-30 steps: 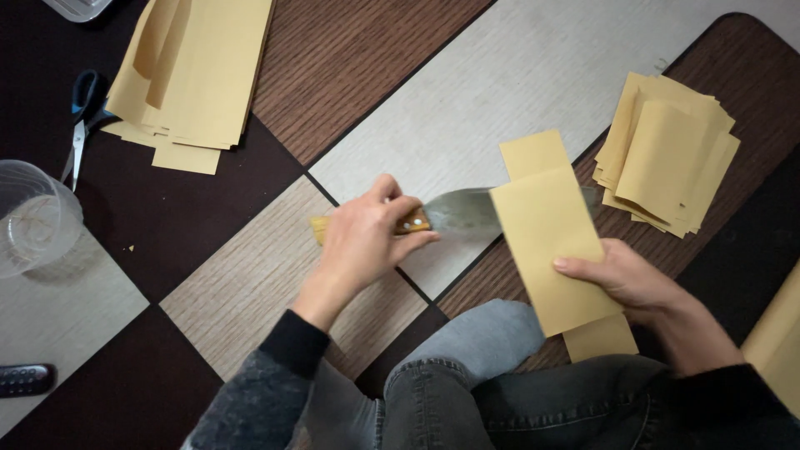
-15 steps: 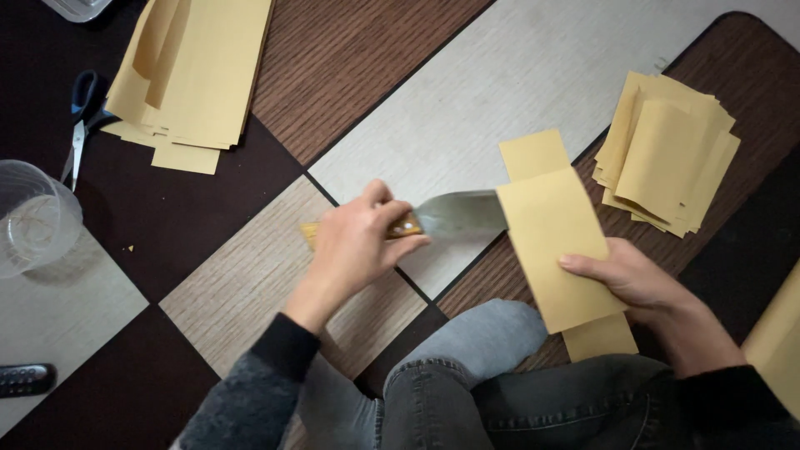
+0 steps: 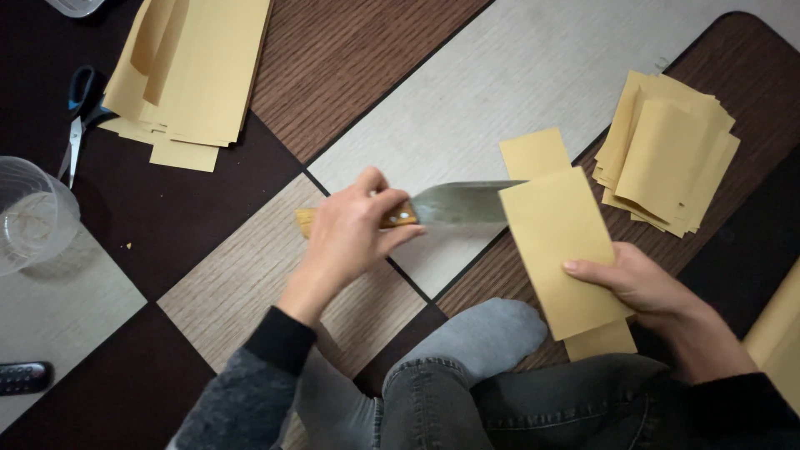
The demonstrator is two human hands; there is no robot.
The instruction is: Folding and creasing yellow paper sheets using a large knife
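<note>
Paper (image 3: 560, 250), a folded tan sheet, is lying on the patterned floor (image 3: 517, 83) in front of the person's knees, with a knife blade slipped into its left edge. The knife (image 3: 454, 204) is lying nearly flat, its broad grey blade pointing right and disappearing under the fold, its wooden handle sticking out to the left. The left hand (image 3: 354, 237) is gripping that handle, fingers (image 3: 392, 204) curled and pressed together around it. The right hand (image 3: 646, 287) is pinning the sheet down near its lower right side, fingers (image 3: 593, 271) lying flat and close together on top of the paper, thumb tucked out of sight.

A stack of cut tan pieces (image 3: 667, 154) is sitting just beyond the right hand, on the darker brown part of the floor. Farther off, at the upper left, a larger pile of tan sheets (image 3: 196, 75) is lying with some edges curling. Scissors (image 3: 79, 117) are lying just left of that pile. A clear plastic cup (image 3: 29, 212) is standing at the left edge, and a dark remote control (image 3: 23, 377) is showing partly at the lower left. The person's legs in jeans (image 3: 500, 400) are folded at the bottom.
</note>
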